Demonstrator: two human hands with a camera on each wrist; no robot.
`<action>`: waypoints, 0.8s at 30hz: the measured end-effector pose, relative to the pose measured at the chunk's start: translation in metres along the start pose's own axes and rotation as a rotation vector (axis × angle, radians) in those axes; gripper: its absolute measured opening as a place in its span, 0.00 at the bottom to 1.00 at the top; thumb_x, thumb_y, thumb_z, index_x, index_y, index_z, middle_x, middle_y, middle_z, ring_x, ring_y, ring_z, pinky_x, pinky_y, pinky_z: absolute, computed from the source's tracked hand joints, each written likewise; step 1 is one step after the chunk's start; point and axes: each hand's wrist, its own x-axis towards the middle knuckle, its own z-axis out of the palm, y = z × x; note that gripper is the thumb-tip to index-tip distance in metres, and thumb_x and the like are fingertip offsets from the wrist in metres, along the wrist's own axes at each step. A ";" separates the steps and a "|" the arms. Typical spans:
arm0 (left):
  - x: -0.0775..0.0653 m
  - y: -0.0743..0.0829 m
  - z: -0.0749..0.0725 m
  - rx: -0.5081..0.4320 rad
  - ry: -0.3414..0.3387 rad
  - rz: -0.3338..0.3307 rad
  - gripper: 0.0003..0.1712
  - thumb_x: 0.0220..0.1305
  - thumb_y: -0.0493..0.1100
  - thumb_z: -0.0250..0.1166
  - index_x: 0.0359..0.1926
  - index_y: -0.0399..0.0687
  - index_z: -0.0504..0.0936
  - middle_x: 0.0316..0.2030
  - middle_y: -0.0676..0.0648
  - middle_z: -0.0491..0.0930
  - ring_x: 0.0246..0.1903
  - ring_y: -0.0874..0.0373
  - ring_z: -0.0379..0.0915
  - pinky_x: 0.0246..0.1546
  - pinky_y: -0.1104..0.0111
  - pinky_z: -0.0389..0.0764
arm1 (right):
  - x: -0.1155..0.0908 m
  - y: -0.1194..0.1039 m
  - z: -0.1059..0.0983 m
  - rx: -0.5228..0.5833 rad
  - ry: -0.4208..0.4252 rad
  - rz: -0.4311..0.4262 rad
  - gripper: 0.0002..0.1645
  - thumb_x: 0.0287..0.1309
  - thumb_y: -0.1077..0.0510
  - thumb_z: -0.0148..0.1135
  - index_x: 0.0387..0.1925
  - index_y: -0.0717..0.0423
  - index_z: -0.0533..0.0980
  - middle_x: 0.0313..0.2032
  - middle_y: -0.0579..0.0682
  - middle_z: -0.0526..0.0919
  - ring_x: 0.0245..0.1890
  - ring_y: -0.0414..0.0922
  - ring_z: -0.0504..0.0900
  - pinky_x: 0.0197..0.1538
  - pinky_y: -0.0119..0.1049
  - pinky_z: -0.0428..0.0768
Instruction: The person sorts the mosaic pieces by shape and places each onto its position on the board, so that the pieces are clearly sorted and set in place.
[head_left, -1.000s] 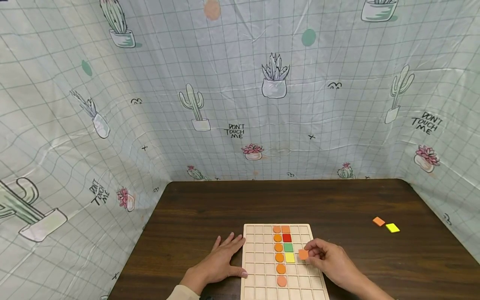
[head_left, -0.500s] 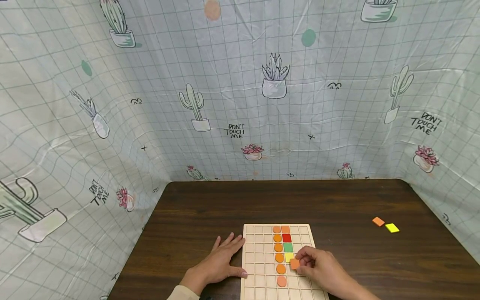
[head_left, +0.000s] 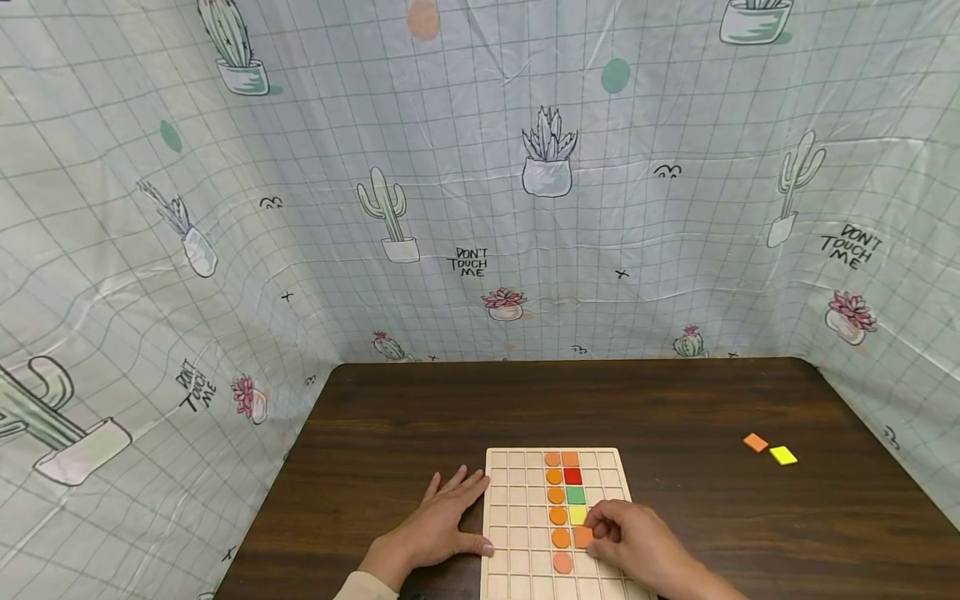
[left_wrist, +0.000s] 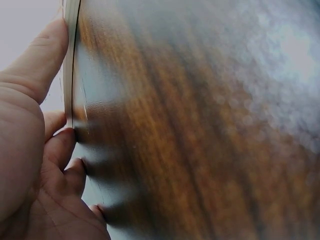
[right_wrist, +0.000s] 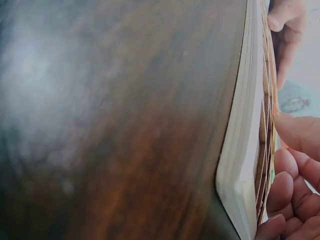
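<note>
A light wooden grid board (head_left: 519, 537) lies on the dark table. My right hand (head_left: 637, 537) pinches an orange square tile (head_left: 582, 537) between thumb and fingertips, right at the cell below a yellow square tile (head_left: 578, 515). Above that, in the same column, sit a green tile (head_left: 576, 495), a red tile (head_left: 573, 476) and an orange one at the top. Just left of them runs a column of orange discs (head_left: 558, 516), the lowest disc (head_left: 563, 562) paler. With fingers spread, my left hand (head_left: 442, 525) rests at the board's left edge, thumb and fingertips touching it in the left wrist view.
On the table (head_left: 390, 417), right of the board, lie a loose orange square (head_left: 755, 442) and a loose yellow square (head_left: 783, 456) side by side. A cactus-printed curtain (head_left: 570, 250) surrounds the table's back and sides.
My right hand has carried the orange square tile left and towards me, from the column right of the yellow tile to the cell below it. The left hand has stayed in place.
</note>
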 end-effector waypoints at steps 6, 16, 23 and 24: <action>0.000 0.000 0.000 0.009 0.008 -0.003 0.57 0.61 0.63 0.75 0.83 0.47 0.60 0.82 0.44 0.57 0.84 0.41 0.42 0.81 0.35 0.35 | 0.001 -0.001 0.002 -0.014 -0.012 0.031 0.11 0.55 0.58 0.81 0.34 0.48 0.83 0.28 0.36 0.77 0.26 0.28 0.69 0.30 0.27 0.72; 0.001 -0.002 0.001 0.008 0.006 -0.002 0.57 0.61 0.63 0.75 0.83 0.47 0.60 0.82 0.44 0.57 0.84 0.41 0.42 0.81 0.35 0.35 | 0.002 -0.001 0.001 0.000 -0.033 0.059 0.11 0.55 0.57 0.81 0.35 0.48 0.84 0.28 0.37 0.79 0.26 0.29 0.70 0.30 0.27 0.72; 0.002 -0.001 0.001 0.014 0.003 -0.012 0.57 0.61 0.64 0.75 0.83 0.48 0.61 0.82 0.44 0.57 0.84 0.42 0.41 0.81 0.36 0.34 | 0.001 -0.003 0.001 -0.014 -0.017 0.058 0.11 0.54 0.57 0.81 0.35 0.47 0.84 0.28 0.35 0.79 0.26 0.28 0.70 0.31 0.27 0.72; 0.001 -0.001 0.001 0.013 0.003 -0.013 0.57 0.61 0.63 0.75 0.83 0.48 0.61 0.82 0.44 0.57 0.84 0.42 0.41 0.81 0.36 0.34 | 0.001 -0.003 0.001 -0.015 -0.016 0.060 0.11 0.54 0.57 0.81 0.34 0.47 0.84 0.28 0.35 0.79 0.26 0.28 0.71 0.31 0.27 0.72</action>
